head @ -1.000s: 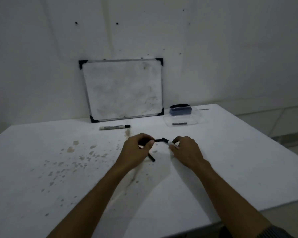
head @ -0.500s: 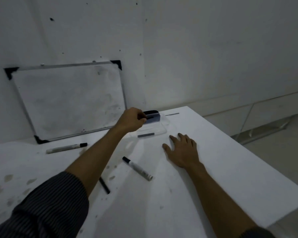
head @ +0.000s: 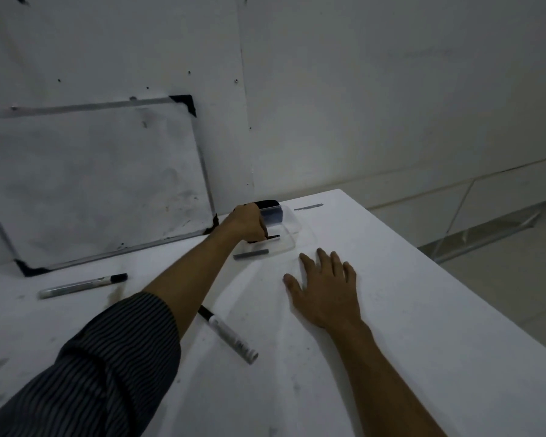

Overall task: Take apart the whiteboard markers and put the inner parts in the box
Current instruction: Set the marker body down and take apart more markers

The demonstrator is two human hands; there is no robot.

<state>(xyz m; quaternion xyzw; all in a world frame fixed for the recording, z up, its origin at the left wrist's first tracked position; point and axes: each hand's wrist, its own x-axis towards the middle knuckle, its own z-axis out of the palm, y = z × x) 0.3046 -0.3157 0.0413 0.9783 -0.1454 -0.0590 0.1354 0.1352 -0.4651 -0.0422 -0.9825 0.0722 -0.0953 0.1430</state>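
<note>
My left hand [head: 249,223] reaches into the clear plastic box [head: 292,230] at the table's back and pinches a thin black inner part [head: 273,237] low over the box floor. Another dark inner rod [head: 251,254] lies along the box's front edge. An eraser [head: 270,211] stands in the box's far side. My right hand [head: 323,287] rests flat on the table, palm down, fingers spread, holding nothing. The emptied marker barrel [head: 229,334] lies near my left forearm. A whole capped marker [head: 82,285] lies at the left.
A small whiteboard [head: 92,184] leans against the wall at the back left. A short dark strip [head: 308,206] lies at the back edge right of the box. The white table [head: 423,310] ends at the right, with floor beyond.
One second ago both hands pulled a marker apart at the table's middle. Since then the left hand carried the inner part to the box and lowered it inside; the right hand laid flat.
</note>
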